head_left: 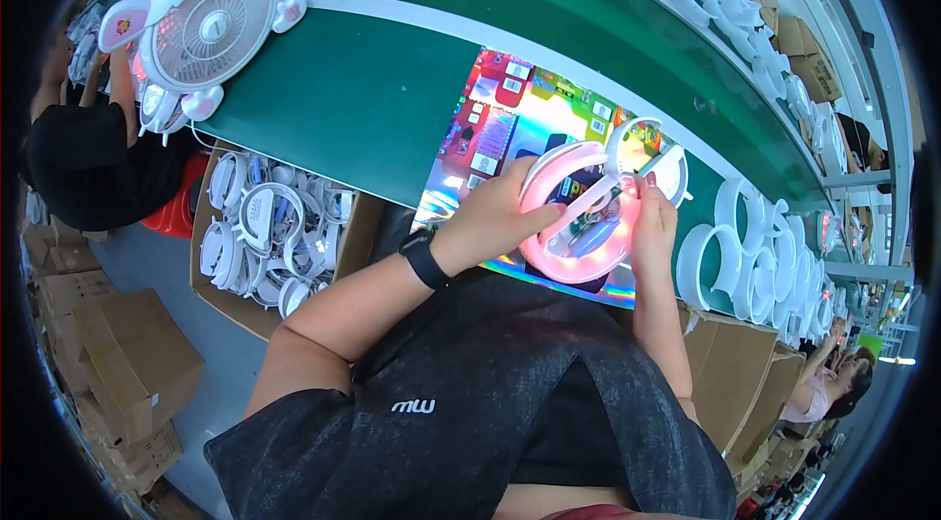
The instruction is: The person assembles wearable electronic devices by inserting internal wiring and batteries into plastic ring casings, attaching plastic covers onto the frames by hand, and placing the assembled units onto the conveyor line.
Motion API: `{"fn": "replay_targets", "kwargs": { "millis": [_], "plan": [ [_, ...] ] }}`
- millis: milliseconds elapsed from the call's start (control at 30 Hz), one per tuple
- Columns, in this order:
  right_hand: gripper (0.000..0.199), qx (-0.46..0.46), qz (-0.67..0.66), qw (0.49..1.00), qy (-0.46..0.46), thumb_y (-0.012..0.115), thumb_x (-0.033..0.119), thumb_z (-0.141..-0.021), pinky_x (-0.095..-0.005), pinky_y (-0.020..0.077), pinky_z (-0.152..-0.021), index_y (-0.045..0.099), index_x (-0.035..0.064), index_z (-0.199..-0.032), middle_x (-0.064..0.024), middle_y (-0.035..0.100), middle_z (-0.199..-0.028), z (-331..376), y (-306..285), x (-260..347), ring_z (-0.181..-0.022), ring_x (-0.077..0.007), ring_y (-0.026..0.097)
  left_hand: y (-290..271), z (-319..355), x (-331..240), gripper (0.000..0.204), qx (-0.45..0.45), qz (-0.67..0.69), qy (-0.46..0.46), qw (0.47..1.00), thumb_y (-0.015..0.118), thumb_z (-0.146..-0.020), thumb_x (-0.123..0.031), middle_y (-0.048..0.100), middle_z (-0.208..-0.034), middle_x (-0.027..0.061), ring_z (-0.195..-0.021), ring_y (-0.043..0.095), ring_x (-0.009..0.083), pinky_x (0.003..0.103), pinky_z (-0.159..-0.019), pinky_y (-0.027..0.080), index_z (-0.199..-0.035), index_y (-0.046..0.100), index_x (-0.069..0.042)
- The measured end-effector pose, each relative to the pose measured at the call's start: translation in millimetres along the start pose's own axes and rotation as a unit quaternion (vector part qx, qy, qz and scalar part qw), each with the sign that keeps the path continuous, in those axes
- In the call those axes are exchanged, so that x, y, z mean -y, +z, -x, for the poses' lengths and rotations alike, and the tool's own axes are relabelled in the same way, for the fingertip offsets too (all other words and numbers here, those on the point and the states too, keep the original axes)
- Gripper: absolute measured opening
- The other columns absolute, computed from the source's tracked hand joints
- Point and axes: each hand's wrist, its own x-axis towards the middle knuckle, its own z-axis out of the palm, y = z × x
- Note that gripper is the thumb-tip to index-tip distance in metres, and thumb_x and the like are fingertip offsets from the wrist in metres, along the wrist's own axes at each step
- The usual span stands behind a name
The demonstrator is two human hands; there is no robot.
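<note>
Both my hands hold a round plastic housing that glows pink, over the table in front of me. My left hand, with a dark watch at its wrist, is closed on the housing's left rim. Closed on its right side, near the top, is my right hand. The housing's inside faces up, showing thin wires and a blue cylinder that looks like a battery cell. A white ring-shaped part stands at its upper edge. Under all this lies a shiny, colourful printed sheet.
A white animal-eared fan stands at the far left of the green table. Below it, a carton holds several white parts. White rings line the right side. People sit at left and lower right; cardboard boxes are stacked at left.
</note>
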Motion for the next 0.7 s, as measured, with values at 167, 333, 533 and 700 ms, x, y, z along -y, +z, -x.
{"fn": "replay_targets", "kwargs": {
  "millis": [167,333,533,700],
  "plan": [
    [0.031,-0.001,0.365,0.869,-0.334,0.069,0.017,-0.084,-0.0433,0.0418,-0.103,0.067,0.0022,-0.111,-0.0165,0.061,-0.125,-16.0,-16.1,8.9,-0.121,-0.0376,0.054,-25.6,-0.9,13.4,0.048,-0.091,-0.010,0.005,0.996,0.065,-0.088,-0.033,0.070,-0.096,0.0182,-0.091,0.069,0.0290,0.037,-0.079,0.052,-0.121,0.057,0.001],
    [0.032,0.087,0.492,0.814,-0.298,0.070,0.013,-0.079,-0.0507,0.0329,-0.109,0.065,0.0002,-0.108,-0.0157,0.061,-0.122,-33.6,-22.5,-16.5,-0.127,-0.0383,0.048,-48.3,-15.6,13.0,0.049,-0.091,-0.045,-0.005,0.995,0.055,-0.093,-0.041,0.070,-0.088,0.0197,-0.086,0.069,0.0324,0.040,-0.075,0.052,-0.111,0.060,0.004],
    [0.023,0.036,0.374,0.853,-0.363,0.067,0.014,-0.082,-0.0576,0.0309,-0.109,0.065,-0.0025,-0.098,-0.0148,0.061,-0.116,-28.9,-8.6,15.7,-0.125,-0.0395,0.050,-43.6,-22.8,-0.9,0.054,-0.103,-0.272,-0.034,0.956,0.043,-0.097,-0.045,0.068,-0.079,0.0240,-0.079,0.066,0.0424,0.052,-0.072,0.050,-0.104,0.060,0.006],
    [0.027,0.236,0.404,0.763,-0.446,0.068,0.013,-0.081,-0.0590,0.0239,-0.114,0.061,0.0042,-0.107,-0.0120,0.058,-0.128,25.8,28.1,42.6,-0.135,-0.0326,0.044,-42.5,-27.0,11.7,0.045,-0.105,-0.175,-0.037,0.978,0.037,-0.102,-0.036,0.066,-0.071,0.0197,-0.063,0.066,0.0346,0.047,-0.062,0.051,-0.110,0.060,0.002]
  ]
}}
